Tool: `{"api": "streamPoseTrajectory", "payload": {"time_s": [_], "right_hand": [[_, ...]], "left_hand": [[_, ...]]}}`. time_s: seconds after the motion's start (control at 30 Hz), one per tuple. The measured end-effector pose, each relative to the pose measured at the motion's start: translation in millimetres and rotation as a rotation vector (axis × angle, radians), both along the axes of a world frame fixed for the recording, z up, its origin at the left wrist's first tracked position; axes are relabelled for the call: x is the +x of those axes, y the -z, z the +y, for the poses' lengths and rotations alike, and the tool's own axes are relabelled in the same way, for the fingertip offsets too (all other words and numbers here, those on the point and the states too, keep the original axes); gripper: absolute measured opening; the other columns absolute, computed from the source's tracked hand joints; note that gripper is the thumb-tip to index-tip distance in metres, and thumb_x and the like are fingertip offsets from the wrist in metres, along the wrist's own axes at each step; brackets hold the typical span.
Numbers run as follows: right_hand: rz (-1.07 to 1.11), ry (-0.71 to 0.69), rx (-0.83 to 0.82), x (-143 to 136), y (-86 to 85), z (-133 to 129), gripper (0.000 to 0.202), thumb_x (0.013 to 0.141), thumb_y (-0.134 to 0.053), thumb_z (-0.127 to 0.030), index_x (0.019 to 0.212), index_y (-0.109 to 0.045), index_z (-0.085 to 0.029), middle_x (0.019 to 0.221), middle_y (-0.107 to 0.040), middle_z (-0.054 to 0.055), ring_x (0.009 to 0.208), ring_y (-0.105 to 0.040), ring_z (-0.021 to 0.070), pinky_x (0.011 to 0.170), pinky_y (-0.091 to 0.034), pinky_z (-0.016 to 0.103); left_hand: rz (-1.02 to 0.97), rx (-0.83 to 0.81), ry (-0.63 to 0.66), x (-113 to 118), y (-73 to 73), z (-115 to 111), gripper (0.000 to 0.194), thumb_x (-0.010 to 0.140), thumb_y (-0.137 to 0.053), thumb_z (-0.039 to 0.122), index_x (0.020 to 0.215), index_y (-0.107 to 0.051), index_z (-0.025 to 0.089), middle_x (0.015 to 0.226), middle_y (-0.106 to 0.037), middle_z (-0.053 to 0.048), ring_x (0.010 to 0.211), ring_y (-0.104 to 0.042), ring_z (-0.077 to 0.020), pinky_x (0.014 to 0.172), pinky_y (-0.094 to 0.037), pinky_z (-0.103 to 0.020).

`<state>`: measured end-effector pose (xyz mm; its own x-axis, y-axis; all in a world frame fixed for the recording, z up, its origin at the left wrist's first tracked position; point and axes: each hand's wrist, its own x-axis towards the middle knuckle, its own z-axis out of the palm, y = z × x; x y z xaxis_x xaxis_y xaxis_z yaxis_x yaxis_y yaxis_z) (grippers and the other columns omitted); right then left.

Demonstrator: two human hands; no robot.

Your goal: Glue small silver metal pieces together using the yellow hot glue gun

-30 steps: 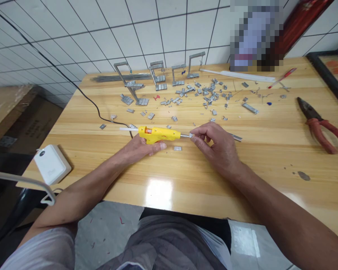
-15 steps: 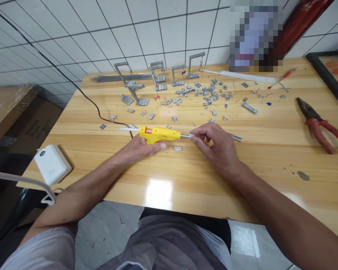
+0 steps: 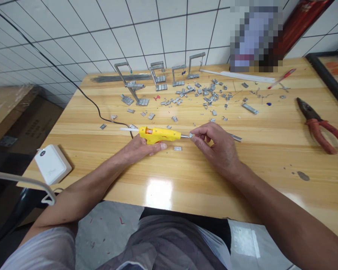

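Note:
My left hand [image 3: 146, 146] is wrapped round the handle of a yellow glue gun [image 3: 165, 134], its thumb near the orange trigger. A clear glue stick [image 3: 129, 129] pokes out of the gun's back end. The metal nozzle points right and meets a small grey metal piece [image 3: 191, 135], which my right hand [image 3: 215, 144] pinches between thumb and fingertips. Below the nozzle, a flat grey metal piece [image 3: 177, 149] lies on the table. A thin grey strip [image 3: 236, 137] lies just past my right hand, partly hidden by it.
Several small metal stands [image 3: 178, 75] line the back of the table [image 3: 129, 180], with scattered metal pieces [image 3: 211, 93] before them. Pliers [image 3: 317, 127] lie at right, a red pen [image 3: 283, 77] behind. A white power bank [image 3: 53, 164] sits at left; a black cord [image 3: 84, 93] runs to the glue gun.

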<state>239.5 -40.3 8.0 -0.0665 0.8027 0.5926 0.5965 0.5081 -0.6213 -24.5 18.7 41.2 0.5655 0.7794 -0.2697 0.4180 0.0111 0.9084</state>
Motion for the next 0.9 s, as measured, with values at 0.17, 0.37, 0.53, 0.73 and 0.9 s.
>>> {"api": "streamPoseTrajectory", "payload": {"time_s": [0.17, 0.37, 0.53, 0.73, 0.9], "right_hand": [[0.006, -0.006, -0.009, 0.6, 0.9, 0.0, 0.009, 0.099, -0.066, -0.018, 0.101, -0.070, -0.027, 0.085, -0.071, 0.001, 0.072, -0.063, 0.0163, 0.065, -0.050, 0.032], [0.012, -0.016, 0.010, 0.1, 1.3, -0.2, 0.010, 0.098, -0.068, -0.016, 0.101, -0.070, -0.026, 0.085, -0.071, 0.000, 0.073, -0.064, 0.0161, 0.066, -0.050, 0.032], [-0.003, -0.006, 0.009, -0.3, 0.5, 0.0, 0.009, 0.099, -0.067, -0.018, 0.102, -0.070, -0.026, 0.085, -0.072, 0.001, 0.072, -0.063, 0.0156, 0.065, -0.048, 0.031], [-0.005, -0.015, 0.030, -0.2, 0.6, 0.4, 0.010, 0.099, -0.068, -0.016, 0.102, -0.069, -0.025, 0.084, -0.071, 0.000, 0.072, -0.062, 0.0146, 0.064, -0.047, 0.029], [0.004, -0.009, 0.003, 0.5, 2.0, 0.0, 0.010, 0.098, -0.067, -0.017, 0.102, -0.070, -0.026, 0.086, -0.071, 0.000, 0.072, -0.062, 0.0157, 0.065, -0.048, 0.031]], "left_hand": [[-0.001, 0.006, 0.007, -0.7, 0.1, 0.5, 0.040, 0.086, -0.076, 0.051, 0.073, -0.056, 0.019, 0.060, -0.047, 0.005, 0.057, -0.041, -0.0106, 0.055, -0.032, -0.024], [0.007, 0.025, 0.025, -2.8, 1.5, 0.9, 0.040, 0.089, -0.075, 0.049, 0.071, -0.054, 0.019, 0.060, -0.047, 0.005, 0.058, -0.043, -0.0104, 0.056, -0.032, -0.024], [0.009, 0.028, 0.022, -4.3, 3.7, 2.3, 0.042, 0.090, -0.075, 0.051, 0.072, -0.055, 0.019, 0.061, -0.048, 0.005, 0.058, -0.043, -0.0101, 0.055, -0.033, -0.024], [0.010, 0.021, 0.025, -2.8, 1.4, 1.5, 0.038, 0.089, -0.075, 0.049, 0.075, -0.058, 0.018, 0.059, -0.047, 0.006, 0.057, -0.042, -0.0102, 0.054, -0.032, -0.023], [0.020, 0.015, 0.020, -2.5, 2.1, 1.6, 0.040, 0.088, -0.076, 0.050, 0.074, -0.056, 0.019, 0.061, -0.048, 0.005, 0.058, -0.042, -0.0102, 0.053, -0.034, -0.023]]}}
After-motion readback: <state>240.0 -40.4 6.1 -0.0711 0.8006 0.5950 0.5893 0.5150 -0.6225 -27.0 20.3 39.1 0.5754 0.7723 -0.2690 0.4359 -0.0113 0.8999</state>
